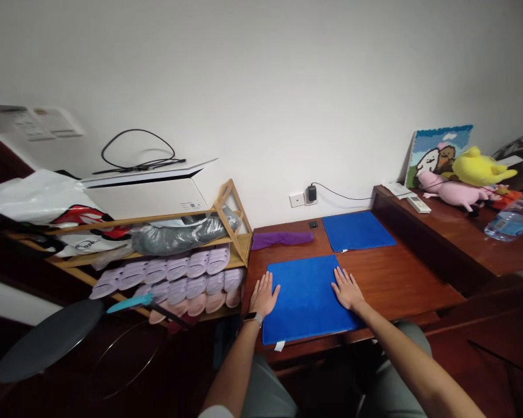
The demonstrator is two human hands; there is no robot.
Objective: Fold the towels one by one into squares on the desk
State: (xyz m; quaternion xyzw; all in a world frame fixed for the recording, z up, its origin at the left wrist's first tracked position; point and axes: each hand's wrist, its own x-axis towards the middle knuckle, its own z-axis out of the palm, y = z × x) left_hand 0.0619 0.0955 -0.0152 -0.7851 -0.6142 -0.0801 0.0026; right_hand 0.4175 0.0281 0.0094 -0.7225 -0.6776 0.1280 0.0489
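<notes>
A blue cloth (303,299) lies spread flat on the brown wooden desk (401,284), a white tag (279,346) sticking out at its near edge. My left hand (265,296) rests flat on the cloth's left edge, fingers stretched out. On the right edge lies my right hand (347,288), also flat with fingers apart. Neither hand holds anything. Behind, toward the wall, is a second blue cloth (358,230), laid flat. A purple cloth (282,240), folded into a narrow strip, lies at the back left of the desk.
Left of the desk stands a wooden rack (237,232) with rows of lilac and pink slippers (187,284) and a white box (152,194) on top. A plugged-in charger (312,193) trails a cable. Plush toys (479,168) and a water bottle (512,217) sit on the right-hand surface.
</notes>
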